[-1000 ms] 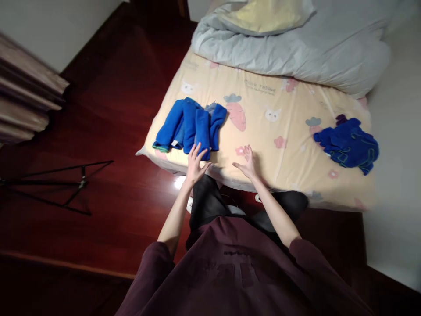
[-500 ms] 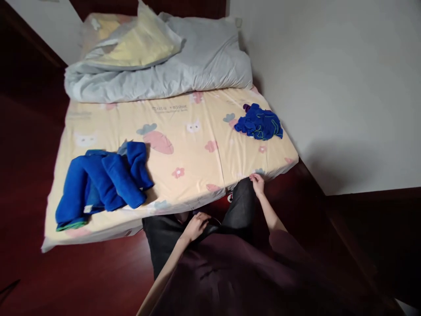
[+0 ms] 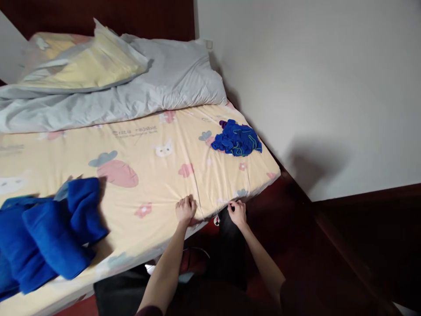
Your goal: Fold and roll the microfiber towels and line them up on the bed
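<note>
Loosely, both hands [image 3: 186, 210] [image 3: 238, 213] curl by the edge of the patterned sheet [image 3: 213, 182]; whether gripping it, I cannot tell.

Left hand [image 3: 185, 210] shifted over bedsheet [image 3: 166, 182], view swung rightward

Pale wall [image 3: 312, 87], dark wooden headboard [image 3: 148, 17], deep red floor [image 3: 279, 215].
</note>
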Motion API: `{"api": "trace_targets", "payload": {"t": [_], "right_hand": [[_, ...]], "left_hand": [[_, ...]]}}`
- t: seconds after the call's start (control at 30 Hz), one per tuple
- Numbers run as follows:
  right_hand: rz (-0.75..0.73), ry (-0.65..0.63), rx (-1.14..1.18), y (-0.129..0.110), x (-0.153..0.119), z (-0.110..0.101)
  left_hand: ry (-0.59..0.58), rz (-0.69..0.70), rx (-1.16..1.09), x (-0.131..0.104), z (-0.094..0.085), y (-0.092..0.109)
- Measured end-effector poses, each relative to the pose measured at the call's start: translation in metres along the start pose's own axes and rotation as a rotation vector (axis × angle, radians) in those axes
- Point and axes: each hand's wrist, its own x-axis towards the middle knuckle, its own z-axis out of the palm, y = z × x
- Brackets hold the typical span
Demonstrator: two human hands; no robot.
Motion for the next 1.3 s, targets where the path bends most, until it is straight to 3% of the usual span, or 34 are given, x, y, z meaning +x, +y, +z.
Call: {"api": "trace_targets", "payload": {"t": [0.13, 0.23, 0.3, 0.4, 0.53, 0.63, 0.7, 0.77, 0.83, 0.93, 1.07, 1.13, 1.23, 1.3], "right_hand": [[0.14, 0.038, 0.187, 0.021, 0.02, 0.004], [0.172, 0.128, 0.383, 0.031, 0.053, 0.007], [0.18, 0.204, 0.441, 0.034, 0.093, 0.007], [0.223, 0.284, 0.499, 0.031, 0.175, 0.004], [0.326, 0.202, 0.576, 0.022, 0.273, -0.005], [0.339, 0.155, 0.625, 0.012, 0.306, -0.013], [0.296, 0.213, 0.594, 0.004, 0.307, -0.018], [0.215, 0.274, 0.537, -0.003, 0.286, -0.019], [0.114, 0.242, 0.512, -0.011, 0.237, -0.014], [-0.008, 0.056, 0.577, -0.027, 0.115, 0.01], [0.034, -0.11, 0.726, -0.065, -0.075, 0.072], [0.077, -0.21, 0.758, -0.088, -0.142, 0.102], [-0.046, -0.43, 0.784, -0.114, -0.185, 0.114], [-0.223, -0.446, 0.739, -0.123, -0.179, 0.092]], "left_hand": [[-0.002, 0.042, 0.031, 0.0, 0.006, -0.005], [-0.022, 0.03, 0.019, 0.001, 0.012, -0.008], [-0.028, 0.015, -0.006, 0.001, 0.015, -0.01], [-0.032, -0.005, -0.015, 0.001, 0.017, -0.011], [-0.043, -0.01, -0.015, 0.002, 0.012, -0.009], [-0.038, -0.003, -0.013, 0.003, 0.01, -0.008], [-0.028, 0.006, -0.005, 0.003, 0.011, -0.008], [-0.015, 0.019, 0.009, 0.002, 0.014, -0.009], [-0.002, 0.031, 0.024, 0.001, 0.016, -0.01], [0.001, 0.045, 0.022, 0.0, 0.019, -0.012], [0.001, 0.036, 0.003, -0.001, 0.019, -0.013], [0.002, 0.022, -0.01, -0.001, 0.019, -0.012], [-0.028, -0.012, -0.039, 0.004, 0.012, -0.004], [-0.072, -0.059, -0.092, 0.009, -0.001, 0.003]]}}
